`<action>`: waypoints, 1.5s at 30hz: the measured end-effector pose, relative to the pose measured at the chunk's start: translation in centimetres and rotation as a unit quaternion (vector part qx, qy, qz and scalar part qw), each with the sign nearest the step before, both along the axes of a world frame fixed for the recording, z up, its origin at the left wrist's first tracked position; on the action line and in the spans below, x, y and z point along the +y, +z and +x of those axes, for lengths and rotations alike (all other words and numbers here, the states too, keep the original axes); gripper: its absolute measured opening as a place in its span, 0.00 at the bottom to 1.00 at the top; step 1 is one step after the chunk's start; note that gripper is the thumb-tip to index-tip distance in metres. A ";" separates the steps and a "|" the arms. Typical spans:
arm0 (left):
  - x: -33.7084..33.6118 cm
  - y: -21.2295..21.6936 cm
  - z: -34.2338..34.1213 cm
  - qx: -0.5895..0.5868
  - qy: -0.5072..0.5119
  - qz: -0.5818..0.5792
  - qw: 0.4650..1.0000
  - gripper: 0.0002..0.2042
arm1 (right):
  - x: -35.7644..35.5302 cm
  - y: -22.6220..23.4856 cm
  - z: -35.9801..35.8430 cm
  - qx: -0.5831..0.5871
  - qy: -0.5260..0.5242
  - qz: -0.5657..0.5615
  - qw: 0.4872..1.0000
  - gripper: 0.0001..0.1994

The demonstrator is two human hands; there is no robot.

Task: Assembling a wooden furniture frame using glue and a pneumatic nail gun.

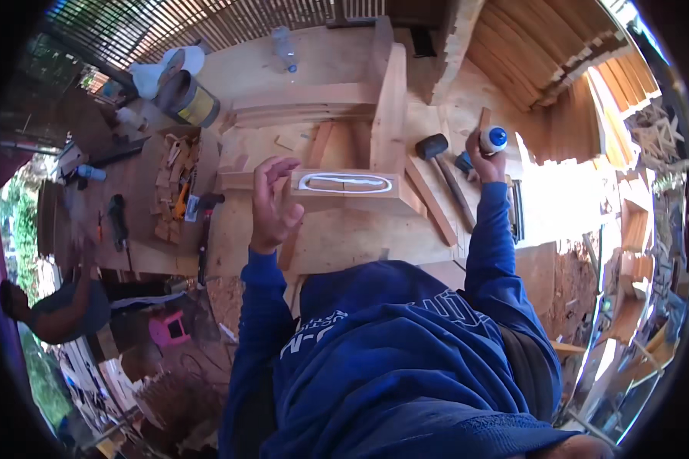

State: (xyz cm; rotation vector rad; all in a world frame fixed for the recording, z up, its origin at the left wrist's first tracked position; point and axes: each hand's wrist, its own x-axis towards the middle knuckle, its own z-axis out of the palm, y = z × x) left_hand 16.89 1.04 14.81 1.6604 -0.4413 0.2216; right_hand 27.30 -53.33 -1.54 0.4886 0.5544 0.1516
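The bottle (494, 141) sits within right fingers (475, 145), the wood (346, 199) beside left fingers (271, 168).

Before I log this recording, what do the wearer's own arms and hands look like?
The left sleeve and right sleeve are plain blue, creased and wrist-length, with no lettering visible below the elbows. The left hand and right hand are bare, without gloves.

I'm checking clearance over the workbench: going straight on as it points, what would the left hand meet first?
Probably the small wood offcut lying beyond the left hand. Depth is unclear, so it might instead pass above that and reach the long boards.
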 end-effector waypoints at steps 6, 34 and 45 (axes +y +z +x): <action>-1.5 1.3 -4.7 -0.048 0.247 0.036 0.967 0.35 | -5.7 -6.7 11.9 0.068 0.132 0.145 0.978 0.18; -8.5 4.4 -20.2 0.024 -0.194 -0.054 0.979 0.10 | -6.4 -6.9 10.9 -0.069 0.071 -0.057 0.993 0.23; -7.9 5.1 -16.5 0.052 -0.334 0.012 0.941 0.04 | 5.1 9.0 -4.1 -0.123 0.112 -0.632 0.757 0.18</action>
